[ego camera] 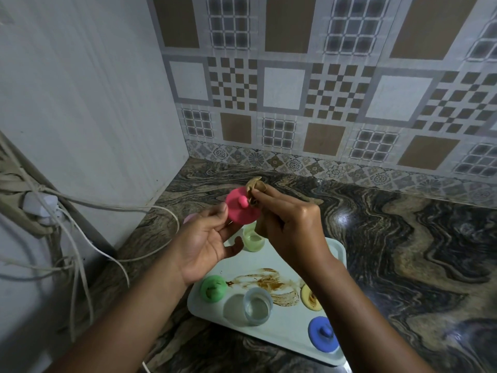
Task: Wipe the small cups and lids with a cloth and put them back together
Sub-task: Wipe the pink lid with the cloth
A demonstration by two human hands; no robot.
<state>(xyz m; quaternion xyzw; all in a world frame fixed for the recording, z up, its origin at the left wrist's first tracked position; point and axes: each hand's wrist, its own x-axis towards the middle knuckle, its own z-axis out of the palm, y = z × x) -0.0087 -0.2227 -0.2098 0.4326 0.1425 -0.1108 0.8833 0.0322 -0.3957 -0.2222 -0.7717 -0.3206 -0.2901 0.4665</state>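
The left hand [207,238] pinches the pink lid [239,211] by its rim, above the tray [336,254] — the right hand [290,224] has a tight grip on the bunched cloth [255,185] beside the knob. Best to turn the lid slowly, working the cloth round the knob's base.

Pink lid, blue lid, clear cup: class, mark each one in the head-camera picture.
pink lid [237,215], head view, flat top below its knob.
blue lid [316,337], head view, disc left of its knob.
clear cup [257,308], head view, inside its open mouth.
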